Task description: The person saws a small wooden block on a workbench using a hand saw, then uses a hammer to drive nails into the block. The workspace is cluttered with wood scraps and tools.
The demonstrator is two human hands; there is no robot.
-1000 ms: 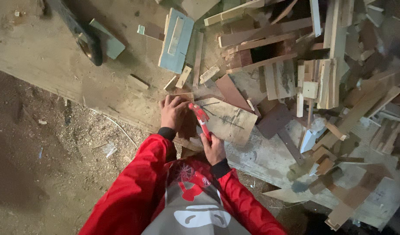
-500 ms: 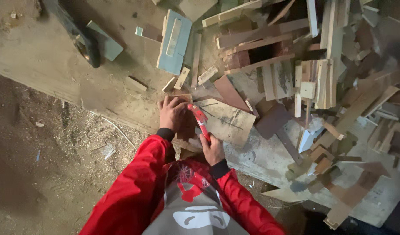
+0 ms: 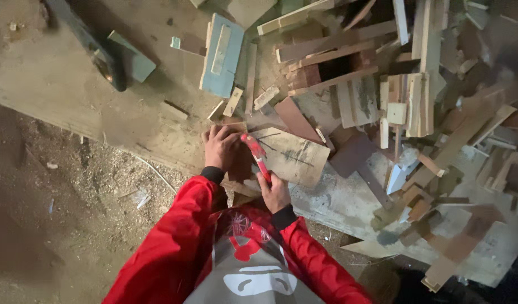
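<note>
so the right hand [image 3: 276, 191] has its grip wrapped tight round the handle end of a slim red hand tool with a narrow shaft [image 3: 257, 156], which could be a small saw or a marker-type thing, honestly can't tell from up here. the left hand [image 3: 220, 147] is spread flat, fingers pressed down on the near left edge of a pale, roughly square offcut of thin board with dark pencil-like lines on it [image 3: 293, 155]. that board sits at the middle of the frame, right on the front lip of the dusty grey wooden desk [image 3: 62, 84], just above the red sleeves. if i were doing this bit, i'd say keep the flat hand's weight on the board so it can't skate, keep those fingers clear of the tool's path, and work the tool in line with the marks rather than forcing it. the board looks thin and a bit scuffed, light tan with a greyish patch, corners not quite square. to its upper right is a reddish-brown angled scrap of board [image 3: 295, 119] touching it, and higher up, centre-left, lies a light blue painted wooden block [image 3: 220, 56]. the whole right side is a messy heap of wood strips and offcuts [image 3: 416, 101]. sawdust covers the floor at lower left.
</note>
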